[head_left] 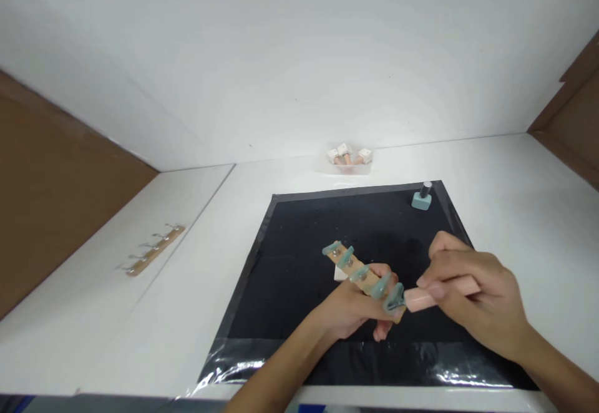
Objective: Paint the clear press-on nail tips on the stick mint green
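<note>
My left hand (358,307) is closed around a wooden nail display strip (349,266), held tilted over a black mat (299,232). Several false nails (359,274) coated in grey-green stand in a row along the strip. My right hand (477,294) grips the pink handle of a nail polish brush (420,299). The brush's tip touches, or comes very close to, the false nail (394,297) at the strip's near end. Partly hidden behind the strip, a white block-like object (340,274) rests on the mat.
A grey-green nail polish bottle (422,199) with a dark cap stands at the mat's back right corner. Behind the mat, a clear tray (350,168) holds several white bottles with pink caps. Another wooden strip (156,251) with clear false nails lies at left.
</note>
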`<state>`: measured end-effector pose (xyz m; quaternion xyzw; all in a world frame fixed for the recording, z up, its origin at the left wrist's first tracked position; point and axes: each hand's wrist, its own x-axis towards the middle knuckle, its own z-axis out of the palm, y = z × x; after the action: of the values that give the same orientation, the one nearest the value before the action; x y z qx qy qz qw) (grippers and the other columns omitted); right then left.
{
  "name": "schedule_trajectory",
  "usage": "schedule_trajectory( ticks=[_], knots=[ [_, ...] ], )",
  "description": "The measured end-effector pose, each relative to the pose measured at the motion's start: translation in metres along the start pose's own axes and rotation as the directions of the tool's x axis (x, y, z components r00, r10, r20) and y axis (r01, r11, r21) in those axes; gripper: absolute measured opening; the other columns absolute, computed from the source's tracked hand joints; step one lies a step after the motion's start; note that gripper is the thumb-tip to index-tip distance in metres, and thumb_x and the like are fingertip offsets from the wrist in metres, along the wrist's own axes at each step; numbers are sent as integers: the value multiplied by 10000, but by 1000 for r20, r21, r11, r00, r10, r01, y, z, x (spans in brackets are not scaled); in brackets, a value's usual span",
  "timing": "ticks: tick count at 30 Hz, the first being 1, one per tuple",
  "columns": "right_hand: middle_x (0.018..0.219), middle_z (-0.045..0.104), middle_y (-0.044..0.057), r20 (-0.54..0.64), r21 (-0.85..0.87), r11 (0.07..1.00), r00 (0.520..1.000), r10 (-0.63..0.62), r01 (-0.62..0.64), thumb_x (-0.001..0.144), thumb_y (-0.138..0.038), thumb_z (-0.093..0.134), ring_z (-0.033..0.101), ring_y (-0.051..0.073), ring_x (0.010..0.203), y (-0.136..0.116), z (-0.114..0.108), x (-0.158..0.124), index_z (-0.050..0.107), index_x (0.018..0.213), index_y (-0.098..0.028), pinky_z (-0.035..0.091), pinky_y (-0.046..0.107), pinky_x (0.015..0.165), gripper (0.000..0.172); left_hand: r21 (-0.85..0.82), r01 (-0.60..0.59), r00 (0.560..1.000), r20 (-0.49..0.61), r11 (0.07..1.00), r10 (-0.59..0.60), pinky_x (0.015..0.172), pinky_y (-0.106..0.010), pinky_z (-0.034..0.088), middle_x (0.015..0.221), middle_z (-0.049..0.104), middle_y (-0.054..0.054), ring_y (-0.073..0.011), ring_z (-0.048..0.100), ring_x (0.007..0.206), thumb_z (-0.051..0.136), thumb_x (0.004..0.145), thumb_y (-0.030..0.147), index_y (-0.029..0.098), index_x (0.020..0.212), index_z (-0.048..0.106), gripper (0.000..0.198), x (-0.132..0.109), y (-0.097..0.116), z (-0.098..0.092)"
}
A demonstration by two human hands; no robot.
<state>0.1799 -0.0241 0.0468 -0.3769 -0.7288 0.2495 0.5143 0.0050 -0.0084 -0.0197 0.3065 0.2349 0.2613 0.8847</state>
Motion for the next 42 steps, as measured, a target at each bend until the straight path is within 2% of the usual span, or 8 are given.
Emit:
schedule_trajectory(
  ticks=[2, 6, 12, 18, 23, 28, 34, 42],
  knots=[
    [496, 568, -24, -5, -56, 998, 1000, -4, 4, 800, -110, 582, 478, 113, 490, 0, 0, 1, 601, 636, -204, 396, 218, 426, 190, 15, -15, 1000, -5, 1000, 15, 279, -119, 392, 517, 559, 67, -38, 481, 320, 846, 530, 227, 154, 620, 458, 404, 0, 0, 1],
    [494, 527, -31, -189, -148, 986, 981, 49, -78, 786, -85, 573, 457, 103, 460, 3, 1, 0, 563, 598, -203, 377, 217, 411, 223, 22, -42, 999, -13, 999, 42, 287, -119, 398, 515, 547, 72, -39, 489, 325, 841, 547, 216, 160, 612, 448, 402, -2, 2, 2],
    [477, 530, -26, 6, 1, 1000, 1000, 2, -2, 804, -106, 564, 469, 115, 487, 4, 0, -1, 568, 617, -199, 395, 219, 426, 209, 41, -89, 996, 7, 995, 89, 331, -124, 442, 535, 607, 40, -55, 543, 342, 836, 567, 210, 138, 604, 498, 348, -3, 5, 5],
    [537, 502, -33, -210, -41, 993, 973, 97, -108, 811, -128, 586, 466, 103, 479, 8, 1, -5, 597, 624, -205, 374, 224, 423, 203, 49, -82, 996, 29, 995, 81, 346, -121, 447, 488, 610, 33, -65, 558, 358, 842, 572, 208, 134, 627, 521, 334, -5, 3, 4],
    [513, 557, -25, -96, 39, 999, 995, 25, -22, 807, -121, 590, 481, 122, 501, 8, 2, -3, 609, 659, -211, 397, 228, 430, 174, 12, -66, 997, 50, 998, 65, 356, -138, 467, 553, 653, 17, -73, 577, 376, 852, 556, 211, 131, 654, 528, 347, -5, 2, 4],
    [512, 503, -34, -181, -17, 998, 982, 57, -61, 800, -116, 604, 456, 113, 492, 10, -1, -2, 601, 624, -209, 377, 230, 430, 199, 38, -77, 996, 54, 996, 75, 364, -139, 464, 520, 634, 23, -70, 572, 377, 843, 571, 224, 126, 628, 531, 332, -4, 3, 5],
    [514, 580, -20, -62, 107, 994, 998, -6, 12, 848, -226, 621, 479, 132, 534, 6, 2, -2, 673, 747, -222, 398, 236, 447, 113, 138, 31, 998, -53, 990, -24, 404, -165, 470, 515, 630, 37, -77, 571, 398, 864, 501, 216, 136, 679, 535, 382, -6, 7, 10],
    [526, 609, -10, -98, -27, 1000, 995, -18, 15, 835, -208, 635, 481, 131, 511, 3, 2, 1, 670, 715, -220, 377, 242, 419, 125, 245, 113, 990, -112, 963, -87, 432, -172, 457, 508, 602, 53, -62, 551, 418, 861, 473, 249, 143, 623, 528, 381, -6, 11, 18]
  ],
)
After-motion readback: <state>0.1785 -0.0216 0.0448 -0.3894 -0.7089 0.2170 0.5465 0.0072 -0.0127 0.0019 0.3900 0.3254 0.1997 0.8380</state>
